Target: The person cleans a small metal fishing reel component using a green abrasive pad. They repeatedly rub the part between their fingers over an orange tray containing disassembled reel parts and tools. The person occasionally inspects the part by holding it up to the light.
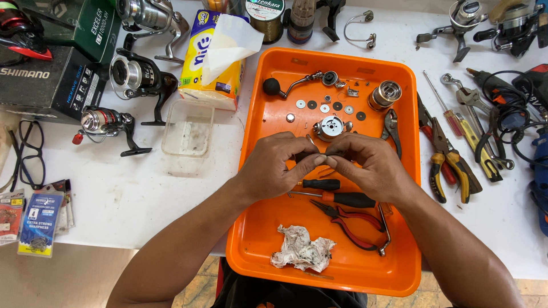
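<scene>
At the frame's centre, the left hand (279, 165) and right hand (365, 162) meet fingertip to fingertip, pinching a small dark part (326, 159) over the orange tray (251, 228), just above two screwdrivers (331, 191).

White table (142, 199) (tiled floor (200, 291) below)
</scene>
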